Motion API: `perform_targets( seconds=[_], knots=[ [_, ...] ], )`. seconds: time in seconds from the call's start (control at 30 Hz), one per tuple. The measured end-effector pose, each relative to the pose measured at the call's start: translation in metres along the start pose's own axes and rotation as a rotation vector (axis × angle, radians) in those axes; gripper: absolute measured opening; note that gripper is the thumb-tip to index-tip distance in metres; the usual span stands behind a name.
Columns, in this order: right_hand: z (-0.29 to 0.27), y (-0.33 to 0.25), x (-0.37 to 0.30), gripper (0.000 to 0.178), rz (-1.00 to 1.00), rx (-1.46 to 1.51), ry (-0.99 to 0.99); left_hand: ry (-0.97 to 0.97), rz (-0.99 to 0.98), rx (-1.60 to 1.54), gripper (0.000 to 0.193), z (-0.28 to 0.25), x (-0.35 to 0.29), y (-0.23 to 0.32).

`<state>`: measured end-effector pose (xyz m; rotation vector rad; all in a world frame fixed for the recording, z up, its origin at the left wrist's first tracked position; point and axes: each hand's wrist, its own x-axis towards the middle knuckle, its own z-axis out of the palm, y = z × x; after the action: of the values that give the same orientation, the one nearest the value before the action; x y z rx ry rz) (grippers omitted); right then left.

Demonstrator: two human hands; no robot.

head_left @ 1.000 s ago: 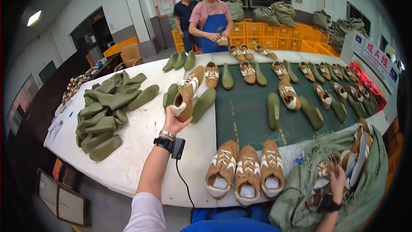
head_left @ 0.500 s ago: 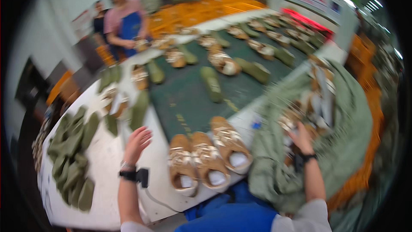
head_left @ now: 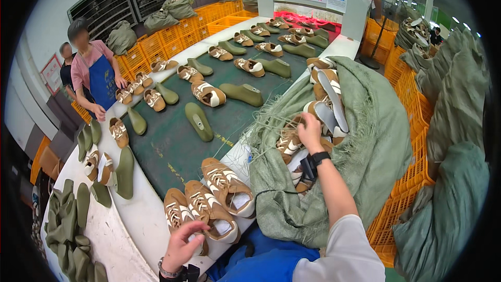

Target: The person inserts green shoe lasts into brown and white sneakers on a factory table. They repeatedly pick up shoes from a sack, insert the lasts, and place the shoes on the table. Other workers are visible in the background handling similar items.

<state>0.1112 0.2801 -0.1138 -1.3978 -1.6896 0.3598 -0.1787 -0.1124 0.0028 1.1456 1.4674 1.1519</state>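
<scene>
Right hand [head_left: 311,131]: fingers curled at a brown shoe [head_left: 288,140] inside the green sack [head_left: 378,141]; I cannot tell whether they pinch. Grip the shoe's body, clear of frayed fabric. Left hand [head_left: 183,244]: empty, thumb and forefinger parted, beside three shoes [head_left: 207,206] on the surface [head_left: 122,245], toes pointing far side, long axes leaning left.

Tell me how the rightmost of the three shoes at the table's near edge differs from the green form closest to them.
Colour: the rightmost shoe is brown with white stripes; the green form is green with a small pale patch.
Build: the shoe has laces and an open collar; the form has neither.
Place: the shoe sits at the near edge of the table; the form lies farther in.
Both are foot-shaped.
</scene>
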Motion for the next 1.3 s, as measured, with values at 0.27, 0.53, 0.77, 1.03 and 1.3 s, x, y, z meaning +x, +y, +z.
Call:
perform_targets(
  seconds=[0.27,0.53,0.77,1.03,1.3],
  knots=[
    [-0.013,-0.062,-0.014,0.037,-0.14,-0.305,-0.283,-0.112,0.127,0.292,0.03,0.031,0.025,0.032],
    [-0.079,-0.152,-0.103,0.014,-0.677,-0.174,0.061,-0.026,0.776,0.652,0.059,0.077,0.171,0.09],
    [-0.092,-0.175,-0.113,0.006,-0.869,-0.121,-0.011,-0.469,1.026,1.048,0.068,0.127,0.225,0.152],
    [-0.089,-0.145,-0.126,0.022,-0.728,0.119,-0.098,0.684,0.801,0.891,0.033,-0.027,0.227,0.159],
    [-0.121,-0.145,-0.105,0.03,-0.595,-0.262,-0.305,0.493,0.172,-0.587,0.008,-0.162,0.102,0.019]
  ],
)
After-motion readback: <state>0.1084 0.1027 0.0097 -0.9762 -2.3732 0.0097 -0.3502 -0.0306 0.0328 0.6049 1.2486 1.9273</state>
